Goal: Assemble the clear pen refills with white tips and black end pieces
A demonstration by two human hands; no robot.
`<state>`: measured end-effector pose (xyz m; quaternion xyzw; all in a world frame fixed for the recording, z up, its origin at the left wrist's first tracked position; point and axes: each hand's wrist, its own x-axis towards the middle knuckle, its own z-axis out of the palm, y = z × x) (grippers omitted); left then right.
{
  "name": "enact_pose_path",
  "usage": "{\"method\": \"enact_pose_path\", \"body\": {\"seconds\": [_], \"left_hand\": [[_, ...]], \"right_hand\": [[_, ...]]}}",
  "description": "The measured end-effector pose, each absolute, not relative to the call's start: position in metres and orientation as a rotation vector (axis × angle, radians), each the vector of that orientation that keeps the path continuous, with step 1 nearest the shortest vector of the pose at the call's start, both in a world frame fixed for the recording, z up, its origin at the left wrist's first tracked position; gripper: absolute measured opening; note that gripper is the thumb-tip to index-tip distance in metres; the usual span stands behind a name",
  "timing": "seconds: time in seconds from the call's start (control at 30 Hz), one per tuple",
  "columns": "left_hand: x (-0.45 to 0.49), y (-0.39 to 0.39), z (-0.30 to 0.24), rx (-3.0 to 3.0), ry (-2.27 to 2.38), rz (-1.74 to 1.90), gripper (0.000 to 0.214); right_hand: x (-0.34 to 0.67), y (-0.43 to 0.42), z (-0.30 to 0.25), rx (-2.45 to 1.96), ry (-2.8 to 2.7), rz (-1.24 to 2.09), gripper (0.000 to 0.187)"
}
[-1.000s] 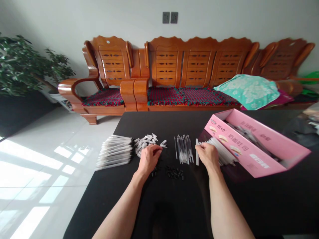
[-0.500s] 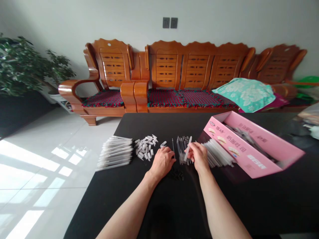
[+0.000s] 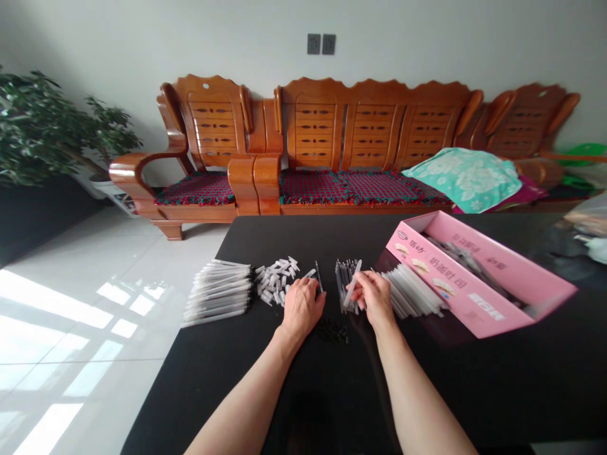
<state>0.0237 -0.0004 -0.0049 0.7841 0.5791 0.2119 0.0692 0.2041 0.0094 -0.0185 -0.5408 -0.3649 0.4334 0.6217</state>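
Observation:
My left hand [image 3: 302,304] is closed on a thin dark pen refill [image 3: 318,273], which points away from me. Between the thumb and fingers of my right hand [image 3: 375,296] is a translucent white pen barrel [image 3: 353,280], tilted over a row of pen refills [image 3: 342,278]. More clear barrels [image 3: 413,292] lie right of that hand. White pen caps [image 3: 275,283] are heaped just left of my left hand, and a stack of capped-looking pens [image 3: 219,291] lies farther left. Small black pieces [image 3: 332,332] sit on the table between my wrists.
A pink cardboard box [image 3: 478,297] with plastic-wrapped contents stands at the right of the black table [image 3: 341,398]. Behind the table is a wooden sofa [image 3: 374,126] with a turquoise cushion [image 3: 467,179]. A potted plant [image 3: 52,133] is at the far left.
My left hand has moved left with the refill, away from the refill row. My right hand has shifted slightly left, still holding the barrel.

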Motion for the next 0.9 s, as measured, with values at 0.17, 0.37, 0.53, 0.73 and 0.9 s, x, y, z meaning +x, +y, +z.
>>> {"method": "enact_pose_path", "body": {"seconds": [0.17, 0.37, 0.53, 0.73, 0.9], "left_hand": [[0.024, 0.001, -0.006, 2.350, 1.724, 0.611, 0.015], [0.019, 0.002, -0.009, 2.296, 1.808, 0.512, 0.014], [0.011, 0.003, -0.006, 2.205, 1.890, 0.545, 0.018], [-0.020, 0.006, 0.001, 2.156, 1.681, 0.842, 0.015], [-0.027, 0.007, 0.000, 2.216, 1.494, 0.873, 0.012]], "right_hand": [[0.203, 0.008, -0.018, -1.232, -0.856, 0.993, 0.033], [0.202, 0.007, -0.018, -1.218, -0.861, 1.006, 0.033], [0.204, 0.008, -0.016, -1.142, -0.723, 1.096, 0.031], [0.213, 0.012, -0.015, -0.982, -0.570, 1.031, 0.026], [0.227, 0.014, -0.018, -0.926, -0.486, 0.911, 0.022]]}}
